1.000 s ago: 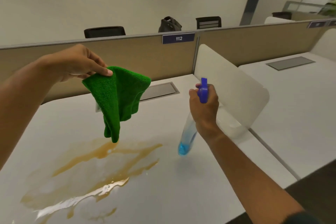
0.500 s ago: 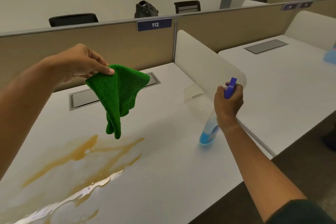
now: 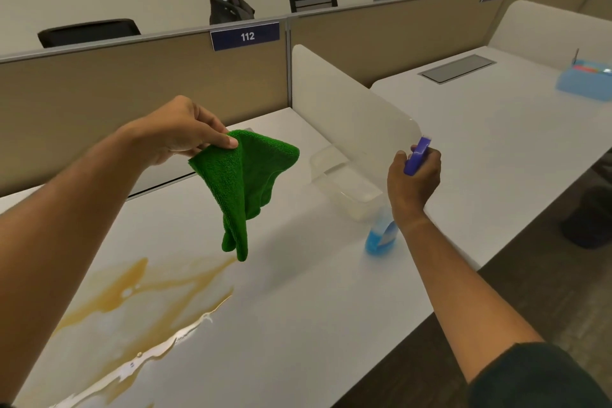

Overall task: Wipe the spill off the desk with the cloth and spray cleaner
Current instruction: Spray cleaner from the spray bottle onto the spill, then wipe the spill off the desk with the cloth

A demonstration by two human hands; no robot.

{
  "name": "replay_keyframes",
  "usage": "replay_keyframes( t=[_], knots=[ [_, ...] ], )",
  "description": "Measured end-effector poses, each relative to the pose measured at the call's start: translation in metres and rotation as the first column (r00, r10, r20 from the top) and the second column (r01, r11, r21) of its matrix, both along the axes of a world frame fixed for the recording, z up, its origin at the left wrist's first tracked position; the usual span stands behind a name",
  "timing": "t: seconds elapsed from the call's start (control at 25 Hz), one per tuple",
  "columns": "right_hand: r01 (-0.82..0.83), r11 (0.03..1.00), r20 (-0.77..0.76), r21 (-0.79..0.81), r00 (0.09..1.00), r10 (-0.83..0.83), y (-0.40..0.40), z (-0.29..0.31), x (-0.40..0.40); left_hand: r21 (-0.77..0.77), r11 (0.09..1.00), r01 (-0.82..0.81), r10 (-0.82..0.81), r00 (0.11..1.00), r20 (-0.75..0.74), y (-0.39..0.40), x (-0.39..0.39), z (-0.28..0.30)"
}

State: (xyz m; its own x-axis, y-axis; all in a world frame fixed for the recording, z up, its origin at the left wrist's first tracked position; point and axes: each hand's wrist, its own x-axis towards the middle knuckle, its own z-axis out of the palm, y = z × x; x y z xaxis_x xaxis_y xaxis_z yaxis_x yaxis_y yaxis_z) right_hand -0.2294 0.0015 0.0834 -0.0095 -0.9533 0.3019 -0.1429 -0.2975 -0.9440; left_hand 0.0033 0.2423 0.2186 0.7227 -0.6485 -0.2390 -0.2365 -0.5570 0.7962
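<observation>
A brown, wet spill (image 3: pixel 139 301) spreads over the near left part of the white desk (image 3: pixel 298 291). My left hand (image 3: pixel 178 132) pinches a corner of a green cloth (image 3: pixel 245 182), which hangs in the air above the spill's far right edge. My right hand (image 3: pixel 414 179) grips the purple head of a spray bottle (image 3: pixel 381 235) holding blue liquid; the bottle's base is at the desk surface, to the right of the spill, by the frosted divider.
A frosted side divider (image 3: pixel 351 116) stands right of the bottle. A tan partition (image 3: pixel 149 83) labelled 112 runs along the back. A blue box (image 3: pixel 583 79) sits on the neighbouring desk. Chairs and a dark bag are behind the partition.
My right hand has carried the spray bottle rightward, away from the spill toward the divider. The cloth stays held up in my left hand. My view has turned right.
</observation>
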Motion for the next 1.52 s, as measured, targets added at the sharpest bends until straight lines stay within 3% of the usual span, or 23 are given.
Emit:
replay_keyframes(
  t=[0.48,0.76,0.88,1.0,1.12,1.24,1.36,1.52],
  knots=[
    [-0.010,1.000,-0.019,-0.016,1.000,0.010,-0.014,-0.003,-0.001,0.019,0.999,0.043,-0.042,0.999,-0.018,-0.028,-0.011,-0.009],
    [-0.153,0.988,-0.047,0.023,0.987,0.154,-0.002,0.002,-0.021,0.022,0.999,0.047,-0.047,0.999,-0.001,-0.015,-0.011,-0.001],
    [-0.070,0.996,-0.115,-0.047,0.991,0.064,0.013,0.016,-0.029,0.021,0.999,0.034,-0.034,0.999,0.004,-0.005,-0.010,0.003],
    [-0.024,0.972,-0.132,-0.232,0.991,-0.007,0.031,0.044,-0.025,0.021,1.000,0.023,-0.024,1.000,0.013,0.007,-0.011,0.008],
    [-0.154,0.883,-0.124,-0.444,0.986,0.109,0.057,0.069,-0.004,0.015,1.000,0.005,-0.005,1.000,0.022,0.024,-0.011,0.015],
    [-0.369,0.771,-0.168,-0.519,0.928,0.331,0.093,0.082,0.031,0.015,1.000,-0.025,0.024,0.999,0.035,0.044,-0.011,0.022],
    [-0.610,0.594,-0.331,-0.525,0.789,0.518,0.128,0.082,0.066,0.010,0.999,-0.050,0.049,0.997,0.055,0.069,-0.011,0.031],
    [-0.808,0.388,-0.528,-0.444,0.586,0.615,0.165,0.079,0.104,0.012,0.995,-0.102,0.101,0.992,0.081,0.108,-0.012,0.043]
  ],
)
